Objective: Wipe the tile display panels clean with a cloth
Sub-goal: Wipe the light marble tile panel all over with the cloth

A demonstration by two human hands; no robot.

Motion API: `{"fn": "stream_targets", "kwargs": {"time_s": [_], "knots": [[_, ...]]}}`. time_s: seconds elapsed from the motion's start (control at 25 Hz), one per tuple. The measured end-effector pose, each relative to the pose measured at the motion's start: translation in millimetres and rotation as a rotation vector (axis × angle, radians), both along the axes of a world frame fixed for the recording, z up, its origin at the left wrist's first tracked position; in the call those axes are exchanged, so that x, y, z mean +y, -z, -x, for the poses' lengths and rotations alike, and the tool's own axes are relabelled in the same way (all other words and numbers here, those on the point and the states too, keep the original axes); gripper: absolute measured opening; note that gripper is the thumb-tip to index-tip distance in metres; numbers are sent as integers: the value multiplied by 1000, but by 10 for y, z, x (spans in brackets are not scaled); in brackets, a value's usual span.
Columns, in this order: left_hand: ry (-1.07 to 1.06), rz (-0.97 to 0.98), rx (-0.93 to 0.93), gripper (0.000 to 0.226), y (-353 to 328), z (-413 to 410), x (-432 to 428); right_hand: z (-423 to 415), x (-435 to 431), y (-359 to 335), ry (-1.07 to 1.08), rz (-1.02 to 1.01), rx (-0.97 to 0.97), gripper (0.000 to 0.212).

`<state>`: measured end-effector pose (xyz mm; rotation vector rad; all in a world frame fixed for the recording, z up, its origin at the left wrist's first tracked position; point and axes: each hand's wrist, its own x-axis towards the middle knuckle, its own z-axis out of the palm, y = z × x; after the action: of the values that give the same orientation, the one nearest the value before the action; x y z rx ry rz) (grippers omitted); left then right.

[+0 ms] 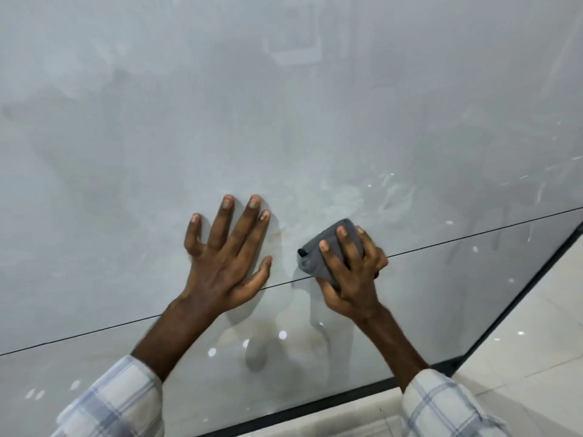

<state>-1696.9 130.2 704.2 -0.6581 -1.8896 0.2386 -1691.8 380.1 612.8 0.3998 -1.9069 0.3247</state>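
Even soft light, small glare spots, hazy reflections

The tile panel (284,105) is recorded as glossy and smooth, the grey cloth (310,261) as matt soft fabric, the floor tiles (536,342) at 4 o'clock as glossy.

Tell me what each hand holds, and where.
Right hand grips the gray cloth across its middle. Left hand holds nothing, flat on the tile panel.

The right hand (353,285) covers much of the grey cloth (310,263). Both checked sleeves (120,402) run off the bottom edge.
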Motion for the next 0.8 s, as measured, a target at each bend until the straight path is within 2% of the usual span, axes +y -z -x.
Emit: {"fn": "stream_targets", "kwargs": {"time_s": [0.12, 0.2, 0.28, 0.36, 0.48, 0.6, 0.72, 0.8], "knots": [[30, -11, 18, 76, 21, 58, 14, -5, 83, -498, -15, 107, 97, 82], [22, -23, 23, 75, 13, 71, 13, 149, 219, -1020, 56, 280, 156, 72], [73, -46, -11, 73, 4, 27, 16, 205, 149, -1203, 135, 371, 167, 71], [159, -70, -59, 66, -36, -26, -17, 162, -82, -858, 155, 204, 121, 77], [233, -129, -77, 60, -211, -82, -193, 62, -304, -171, 7, -242, 65, 86], [136, -146, -16, 63, -298, -38, -303, 82, -237, -361, -75, -320, 130, 76], [62, -141, 72, 69, -219, 36, -218, 138, -103, -1009, -59, -129, 187, 61], [61, -174, 107, 67, -177, 63, -179, 206, -95, -1291, 20, 80, 215, 62]]}}
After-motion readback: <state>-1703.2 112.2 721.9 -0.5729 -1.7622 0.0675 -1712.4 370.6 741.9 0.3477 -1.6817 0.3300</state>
